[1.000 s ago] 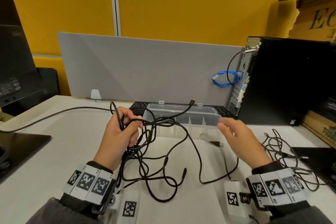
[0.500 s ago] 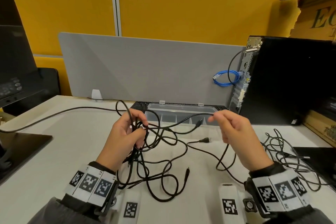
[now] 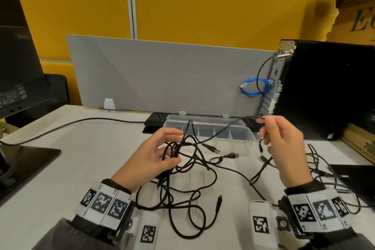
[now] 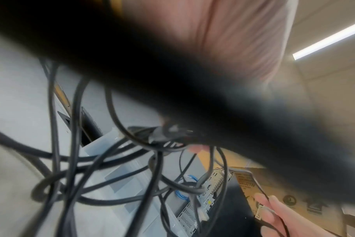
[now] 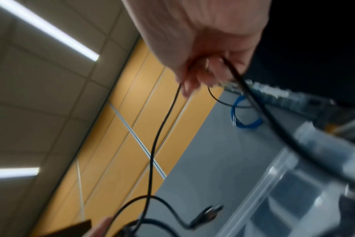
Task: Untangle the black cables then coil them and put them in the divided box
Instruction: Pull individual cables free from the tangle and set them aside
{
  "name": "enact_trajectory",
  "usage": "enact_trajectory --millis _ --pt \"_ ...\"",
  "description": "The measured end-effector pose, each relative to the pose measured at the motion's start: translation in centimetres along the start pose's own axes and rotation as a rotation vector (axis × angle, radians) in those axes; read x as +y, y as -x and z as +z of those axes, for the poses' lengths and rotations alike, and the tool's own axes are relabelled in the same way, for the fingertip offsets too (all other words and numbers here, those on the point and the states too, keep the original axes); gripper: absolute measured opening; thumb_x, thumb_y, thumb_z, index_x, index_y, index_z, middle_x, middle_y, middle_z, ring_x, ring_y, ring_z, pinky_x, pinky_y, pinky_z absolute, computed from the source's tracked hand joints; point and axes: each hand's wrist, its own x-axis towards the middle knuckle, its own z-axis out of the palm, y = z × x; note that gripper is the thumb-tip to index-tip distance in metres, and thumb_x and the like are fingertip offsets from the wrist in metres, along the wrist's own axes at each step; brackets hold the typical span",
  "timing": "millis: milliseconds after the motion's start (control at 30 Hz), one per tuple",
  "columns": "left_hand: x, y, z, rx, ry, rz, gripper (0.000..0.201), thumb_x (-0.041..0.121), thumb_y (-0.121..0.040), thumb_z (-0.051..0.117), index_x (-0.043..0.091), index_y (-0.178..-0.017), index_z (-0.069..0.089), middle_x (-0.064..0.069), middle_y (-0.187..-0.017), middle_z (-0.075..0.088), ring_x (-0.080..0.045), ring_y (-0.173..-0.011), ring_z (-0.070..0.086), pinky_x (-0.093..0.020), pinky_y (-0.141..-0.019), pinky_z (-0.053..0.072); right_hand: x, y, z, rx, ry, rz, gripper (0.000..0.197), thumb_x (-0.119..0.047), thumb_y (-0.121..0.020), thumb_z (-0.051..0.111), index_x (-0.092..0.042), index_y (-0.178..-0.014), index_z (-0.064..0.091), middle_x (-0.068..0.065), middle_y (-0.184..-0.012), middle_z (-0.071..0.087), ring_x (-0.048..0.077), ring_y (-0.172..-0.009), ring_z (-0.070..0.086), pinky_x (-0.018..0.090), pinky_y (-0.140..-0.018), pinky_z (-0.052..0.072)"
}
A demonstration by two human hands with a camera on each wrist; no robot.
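Note:
A tangle of black cables [image 3: 188, 170] lies on the white table and rises into my left hand [image 3: 178, 147]. Its thumb and loosely curled fingers hold the bundle, with the index finger stretched out above. My right hand [image 3: 262, 123] pinches one strand at its fingertips and holds it out to the right, so it runs taut over the divided box [image 3: 233, 142]. A plug end hangs below that hand. The box is clear plastic, open, just behind both hands. In the right wrist view the fingers [image 5: 195, 80] pinch the strand. A blurred dark shape blocks most of the left wrist view, with cables [image 4: 75, 160] hanging below it.
A black keyboard [image 3: 156, 117] lies behind the box, against the grey divider [image 3: 162, 77]. A PC tower [image 3: 324, 87] with a blue cable [image 3: 253, 87] stands at the right. A second cable tangle [image 3: 324, 168] lies far right. A monitor base [image 3: 26, 160] sits at the left.
My right hand has moved right and slightly up, drawing its strand taut over the box. My left hand's fingers have loosened and spread around the bundle.

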Motion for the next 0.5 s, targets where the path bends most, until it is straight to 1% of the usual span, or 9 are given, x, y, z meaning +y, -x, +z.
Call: enact_trajectory --millis 33,100,133,167,233,300,367,433,500 --pt "0.0 0.0 0.0 -0.003 0.014 -0.003 0.05 -0.002 -0.078 0.068 0.031 -0.113 0.054 0.005 -0.115 0.06 -0.019 -0.099 0.062 -0.024 -0.089 0.051 -0.1 0.1 0.1 -0.109 0.107 -0.013 0.018 -0.022 -0.096 0.044 -0.022 -0.099 0.061 -0.005 -0.079 0.061 -0.001 -0.06 0.049 0.016 -0.059 0.038" --pt "0.1 0.0 0.1 -0.03 0.066 -0.013 0.05 -0.005 -0.079 0.065 0.03 -0.114 0.054 0.003 -0.119 0.059 -0.02 -0.098 0.065 -0.027 -0.088 0.052 -0.5 0.5 0.9 -0.302 0.277 -0.023 0.021 -0.027 -0.094 0.047 -0.026 -0.111 0.059 -0.009 -0.098 0.061 -0.006 -0.076 0.053 0.01 -0.066 0.039" --pt "0.1 0.1 0.1 -0.045 0.093 -0.015 0.05 -0.007 -0.081 0.063 0.028 -0.115 0.053 0.002 -0.119 0.058 -0.021 -0.094 0.067 -0.027 -0.086 0.052 -0.7 0.8 1.5 -0.38 0.337 -0.024 0.025 -0.032 -0.093 0.048 -0.028 -0.115 0.058 -0.012 -0.104 0.06 -0.005 -0.081 0.054 0.01 -0.069 0.041" --pt "0.1 0.1 0.1 -0.054 0.115 -0.012 0.05 -0.01 -0.081 0.06 0.025 -0.117 0.052 0.001 -0.12 0.058 -0.021 -0.091 0.068 -0.026 -0.084 0.053 -0.9 1.2 2.1 -0.438 0.403 -0.041 0.028 -0.037 -0.092 0.048 -0.031 -0.117 0.058 -0.013 -0.106 0.059 -0.002 -0.082 0.056 0.013 -0.073 0.043" --pt "0.0 0.2 0.0 -0.057 0.161 0.002 0.049 -0.012 -0.083 0.056 0.021 -0.119 0.052 -0.001 -0.119 0.06 -0.022 -0.089 0.068 -0.026 -0.081 0.053 -1.5 1.8 3.3 -0.514 0.516 -0.103 0.028 -0.042 -0.091 0.048 -0.034 -0.116 0.058 -0.015 -0.106 0.058 0.002 -0.079 0.056 0.021 -0.078 0.046" --pt "0.0 0.1 -0.1 -0.055 0.212 0.009 0.047 -0.012 -0.085 0.053 0.019 -0.12 0.051 -0.003 -0.119 0.062 -0.026 -0.093 0.067 -0.025 -0.079 0.053 -1.9 2.1 4.1 -0.564 0.567 -0.17 0.023 -0.043 -0.091 0.048 -0.035 -0.11 0.06 -0.017 -0.101 0.059 0.003 -0.083 0.053 0.027 -0.084 0.046" --pt "0.1 0.1 -0.1 -0.058 0.255 0.004 0.046 -0.012 -0.085 0.052 0.018 -0.12 0.052 -0.002 -0.118 0.063 -0.028 -0.095 0.067 -0.023 -0.078 0.053 -2.4 2.2 4.7 -0.631 0.583 -0.206 0.02 -0.043 -0.092 0.048 -0.035 -0.104 0.06 -0.018 -0.097 0.058 0.002 -0.085 0.05 0.033 -0.089 0.044" --pt "0.1 0.0 0.0 -0.071 0.29 -0.008 0.046 -0.01 -0.084 0.054 0.019 -0.118 0.053 0.0 -0.116 0.065 -0.026 -0.097 0.067 -0.022 -0.078 0.053 -2.6 2.6 5.4 -0.707 0.576 -0.195 0.019 -0.04 -0.092 0.049 -0.035 -0.107 0.059 -0.018 -0.096 0.054 0.0 -0.085 0.047 0.036 -0.093 0.043" --pt "0.1 0.0 0.0 -0.088 0.332 -0.015 0.048 -0.015 -0.084 0.049 0.018 -0.119 0.053 -0.001 -0.116 0.065 -0.027 -0.098 0.066 -0.023 -0.079 0.053 -2.6 3.0 6.0 -0.752 0.573 -0.193 0.022 -0.036 -0.094 0.047 -0.035 -0.114 0.055 -0.019 -0.099 0.05 0.002 -0.093 0.046 0.039 -0.096 0.04"
